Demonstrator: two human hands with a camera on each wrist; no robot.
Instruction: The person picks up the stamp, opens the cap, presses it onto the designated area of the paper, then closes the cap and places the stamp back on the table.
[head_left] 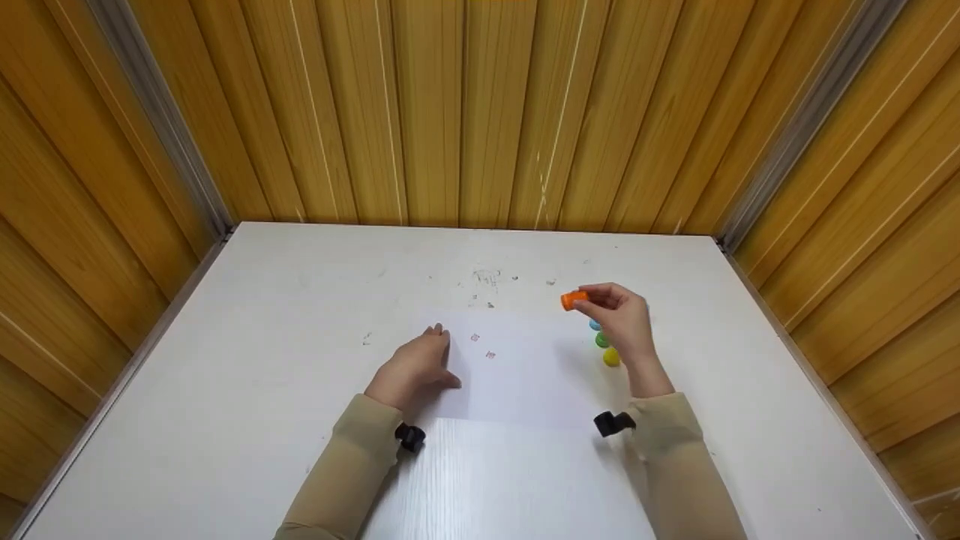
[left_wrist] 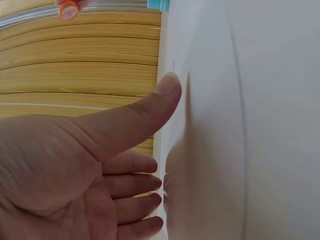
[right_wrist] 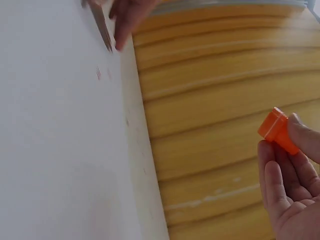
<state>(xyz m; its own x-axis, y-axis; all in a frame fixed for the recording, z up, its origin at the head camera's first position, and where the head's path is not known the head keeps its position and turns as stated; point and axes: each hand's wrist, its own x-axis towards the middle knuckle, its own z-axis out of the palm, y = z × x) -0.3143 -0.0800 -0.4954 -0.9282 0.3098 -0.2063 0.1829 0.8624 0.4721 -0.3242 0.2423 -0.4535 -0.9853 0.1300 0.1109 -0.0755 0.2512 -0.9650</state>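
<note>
My right hand (head_left: pixel 627 324) pinches a small orange stamp (head_left: pixel 574 301) between thumb and fingertips, raised above the table. The stamp's round face, with a reddish pattern, shows in the left wrist view. In the right wrist view its orange body (right_wrist: pixel 276 129) lies sideways in the fingers. A white sheet of paper (head_left: pixel 517 394) lies flat on the table and bears two small red prints (head_left: pixel 490 355). At the paper's left edge is my left hand (head_left: pixel 416 364), fingers extended and thumb spread out over the sheet.
Beside the right hand, a yellow stamp (head_left: pixel 611 357), a green stamp (head_left: pixel 602 340) and a partly hidden blue stamp (head_left: pixel 595 324) stand in a row. Dark smudges (head_left: pixel 486 279) mark the white table (head_left: pixel 285 315) behind the paper. Wood-patterned panels (head_left: pixel 427 112) enclose the table.
</note>
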